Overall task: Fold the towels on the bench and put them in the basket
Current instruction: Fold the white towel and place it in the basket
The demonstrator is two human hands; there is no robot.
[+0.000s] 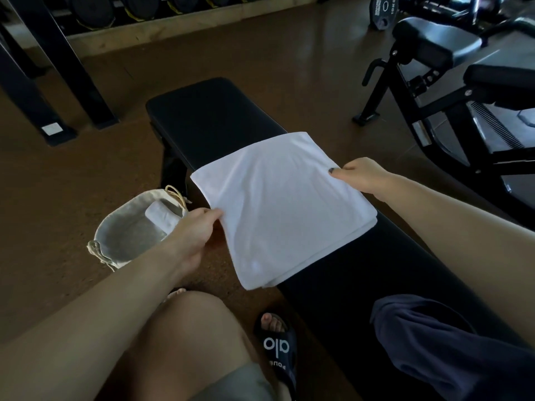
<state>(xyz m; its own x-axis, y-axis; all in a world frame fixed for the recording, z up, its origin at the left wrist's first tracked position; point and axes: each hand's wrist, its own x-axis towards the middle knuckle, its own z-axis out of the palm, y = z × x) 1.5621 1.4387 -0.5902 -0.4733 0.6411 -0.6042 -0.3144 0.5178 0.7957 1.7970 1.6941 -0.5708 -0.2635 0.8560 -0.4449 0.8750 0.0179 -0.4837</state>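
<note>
A white towel lies folded over in layers across the black padded bench, its left part hanging past the bench edge. My left hand pinches the towel's left edge. My right hand pinches its right edge, thumb on top. On the floor to the left of the bench stands a pale cloth basket with a drawstring, and a rolled white towel lies inside it.
A dark blue garment lies on the near end of the bench. My knee and a sandalled foot are below the towel. An adjustable gym bench stands at the right, a black rack frame at the left, weight plates along the back.
</note>
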